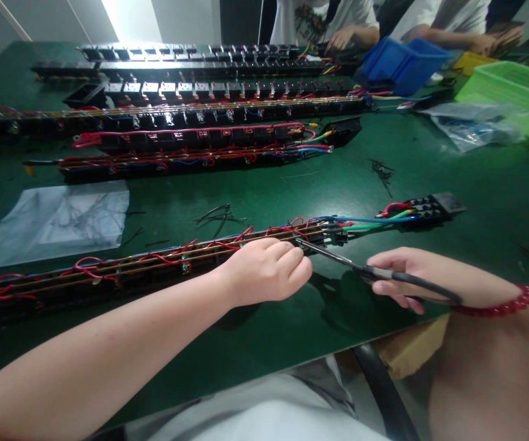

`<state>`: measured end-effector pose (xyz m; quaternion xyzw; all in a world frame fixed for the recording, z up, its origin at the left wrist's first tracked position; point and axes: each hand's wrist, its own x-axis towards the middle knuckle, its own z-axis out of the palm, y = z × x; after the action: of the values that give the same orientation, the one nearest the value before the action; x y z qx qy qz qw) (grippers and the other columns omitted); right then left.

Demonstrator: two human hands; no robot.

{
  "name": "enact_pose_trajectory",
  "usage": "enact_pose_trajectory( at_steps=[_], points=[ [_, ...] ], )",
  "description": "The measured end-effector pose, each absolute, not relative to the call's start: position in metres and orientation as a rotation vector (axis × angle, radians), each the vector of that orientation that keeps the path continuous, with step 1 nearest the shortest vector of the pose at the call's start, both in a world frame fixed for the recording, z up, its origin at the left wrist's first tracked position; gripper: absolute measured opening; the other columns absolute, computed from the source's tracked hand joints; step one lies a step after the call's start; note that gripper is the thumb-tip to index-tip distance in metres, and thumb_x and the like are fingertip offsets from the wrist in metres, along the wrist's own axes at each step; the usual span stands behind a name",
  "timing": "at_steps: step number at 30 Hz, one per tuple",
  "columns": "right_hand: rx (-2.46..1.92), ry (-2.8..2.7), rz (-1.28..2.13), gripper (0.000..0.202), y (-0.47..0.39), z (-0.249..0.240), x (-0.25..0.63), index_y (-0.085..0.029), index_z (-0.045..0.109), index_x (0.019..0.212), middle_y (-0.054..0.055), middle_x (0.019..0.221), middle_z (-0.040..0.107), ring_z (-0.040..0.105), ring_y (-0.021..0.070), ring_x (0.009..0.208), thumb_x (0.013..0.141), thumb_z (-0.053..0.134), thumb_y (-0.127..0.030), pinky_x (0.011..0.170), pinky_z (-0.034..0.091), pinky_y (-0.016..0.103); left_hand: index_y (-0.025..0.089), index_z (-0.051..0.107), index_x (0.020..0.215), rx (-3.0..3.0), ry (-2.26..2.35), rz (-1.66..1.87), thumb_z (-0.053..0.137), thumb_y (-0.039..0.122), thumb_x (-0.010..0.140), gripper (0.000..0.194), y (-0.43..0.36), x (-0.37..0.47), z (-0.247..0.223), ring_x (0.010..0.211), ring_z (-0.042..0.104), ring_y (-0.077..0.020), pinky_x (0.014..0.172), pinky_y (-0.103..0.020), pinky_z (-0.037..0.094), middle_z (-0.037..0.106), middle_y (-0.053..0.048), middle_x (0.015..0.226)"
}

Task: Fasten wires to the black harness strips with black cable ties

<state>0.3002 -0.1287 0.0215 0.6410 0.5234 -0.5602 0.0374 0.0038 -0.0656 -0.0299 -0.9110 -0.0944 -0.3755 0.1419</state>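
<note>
The left hand (268,269) is curling into a loose fist on the near wired strip (154,260), its fingertips pinching at the wiring close to the strip's right end; what exactly sits between the fingertips is too small to make out. The right hand (406,275) is closing around the dark handles of a pair of scissors (365,269), whose slim blades are pointing left and reaching right up to the left hand's fingertips beside the strip. This strip is lying along the near part of the green desk (475,184), running from the far left edge toward the centre, with red loops and blue wires along its top. From its right end a bundle of blue, green and red wires is leading to a small black connector block (430,207) lying just to the right. A red bead bracelet (503,301) is sitting on the right wrist. Further away, several more wired strips (190,138) are lying in rows across the desk. A clear plastic sheet (57,220) is lying at the left, with cut cable-tie scraps (218,215) scattered near the centre. At the far right a blue bin (402,64) and a green tray (517,92) are standing, and other people's hands (342,38) are working at the far edge.
</note>
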Motion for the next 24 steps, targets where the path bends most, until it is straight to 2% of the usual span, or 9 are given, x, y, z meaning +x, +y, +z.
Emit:
enact_pose_trajectory(
  at_steps=[8,16,18,21,24],
  points=[
    [1.971,1.628,-1.717,0.061,-0.127,0.027,0.291,-0.022,0.048,0.065,-0.002,0.049,0.056,0.051,0.0113,0.039,0.060,0.081,-0.073,0.039,0.036,0.023,0.016,0.063,0.080,-2.642,-0.294,-1.038,0.053,0.014,0.100,0.022,-0.066,0.002,-0.029,0.068,0.068,-0.0128,0.067,-0.026,0.053,0.073,-0.003,0.077],
    [1.991,1.691,-1.779,0.062,-0.135,0.020,0.300,-0.022,0.051,0.067,-0.002,0.048,0.053,0.049,0.0109,0.039,0.065,0.074,-0.080,0.038,0.035,0.023,0.019,0.061,0.089,-2.607,-0.303,-0.965,0.049,0.015,0.101,0.018,-0.064,-0.008,-0.012,0.070,0.065,-0.0126,0.065,-0.028,0.048,0.072,-0.002,0.083],
    [1.990,1.718,-1.791,0.062,-0.137,0.022,0.300,-0.021,0.053,0.069,-0.003,0.050,0.053,0.049,0.0110,0.040,0.063,0.076,-0.078,0.038,0.035,0.023,0.020,0.062,0.093,-2.627,-0.504,-0.866,0.047,0.015,0.102,0.018,-0.054,-0.017,-0.001,0.072,0.064,-0.0148,0.066,-0.030,0.047,0.070,-0.002,0.083],
    [2.094,1.747,-1.695,0.058,-0.132,0.033,0.295,-0.021,0.056,0.073,-0.002,0.057,0.056,0.050,0.0109,0.044,0.061,0.083,-0.071,0.042,0.038,0.025,0.018,0.064,0.096,-2.726,-1.043,-0.618,0.046,0.016,0.099,0.018,-0.031,-0.036,0.014,0.079,0.065,-0.0194,0.067,-0.032,0.046,0.069,-0.005,0.085],
    [2.250,1.977,-1.458,0.051,-0.110,0.049,0.287,-0.020,0.061,0.081,0.002,0.069,0.062,0.056,0.0139,0.058,0.069,0.081,-0.065,0.055,0.046,0.028,0.018,0.066,0.105,-2.741,-1.438,-0.459,0.048,0.019,0.097,0.020,-0.006,-0.054,0.018,0.083,0.067,-0.0223,0.066,-0.032,0.045,0.071,-0.007,0.095]
  ],
)
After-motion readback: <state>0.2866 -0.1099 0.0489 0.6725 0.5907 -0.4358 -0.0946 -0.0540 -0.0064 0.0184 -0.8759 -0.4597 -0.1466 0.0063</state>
